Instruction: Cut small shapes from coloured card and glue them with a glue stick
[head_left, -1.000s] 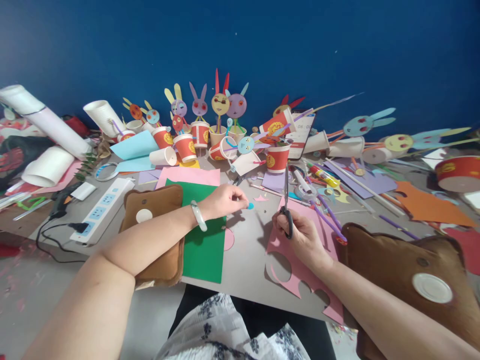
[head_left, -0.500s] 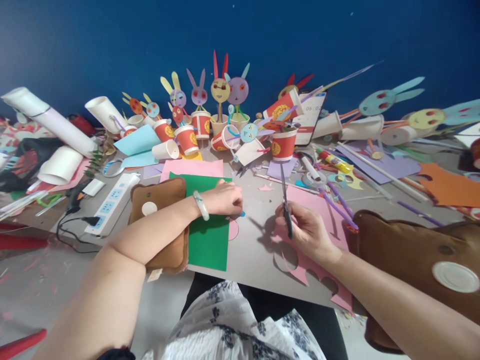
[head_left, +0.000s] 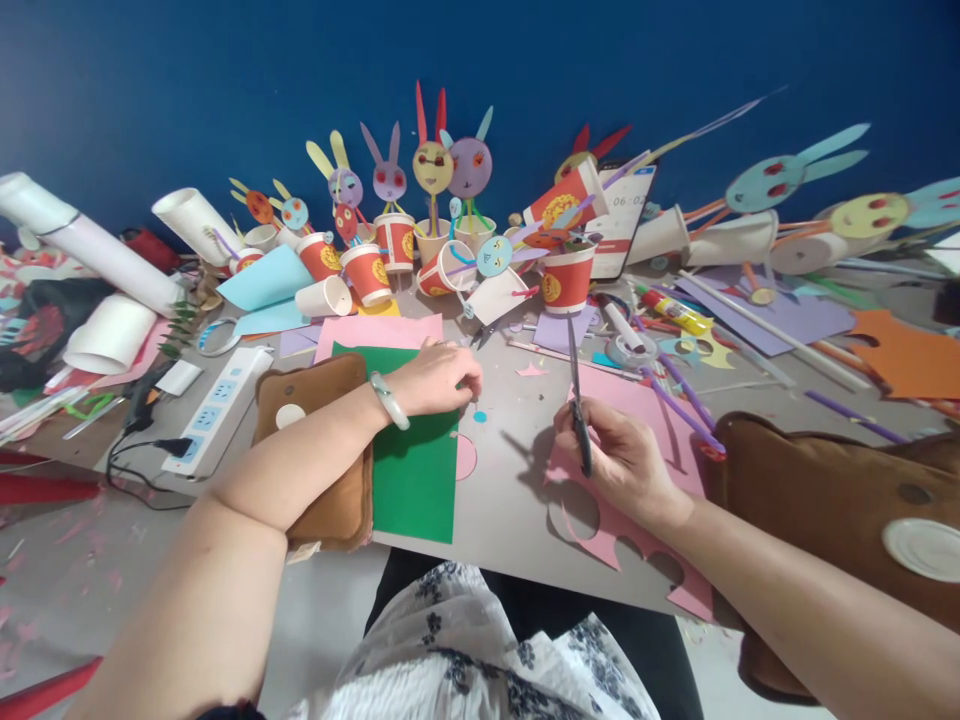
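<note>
My left hand [head_left: 448,378] hovers at the upper right part of a green paper sheet [head_left: 412,490], its fingers loosely bent and apart, with nothing seen in them. Just below its fingertips a small blue paper disc [head_left: 480,416] lies on the grey table. A pink paper circle [head_left: 466,458] rests by the sheet's right edge. In my right hand [head_left: 619,455] is a pair of dark-handled scissors [head_left: 576,385], blades pointing up and away. Under that hand spreads pink paper [head_left: 675,480] with round cut-outs.
Rabbit figures on red paper cups [head_left: 566,282] line the blue wall, near a phone [head_left: 626,220]. Brown cushions [head_left: 825,490] lie at both sides. On the left is a power strip [head_left: 219,410]; toward the right, a glue stick [head_left: 671,310] among straws and paper scraps.
My left hand has lifted a little up and away from the blue disc, which now shows fully on the table. My right hand stays nearly in place with the scissors. The view has shifted slightly.
</note>
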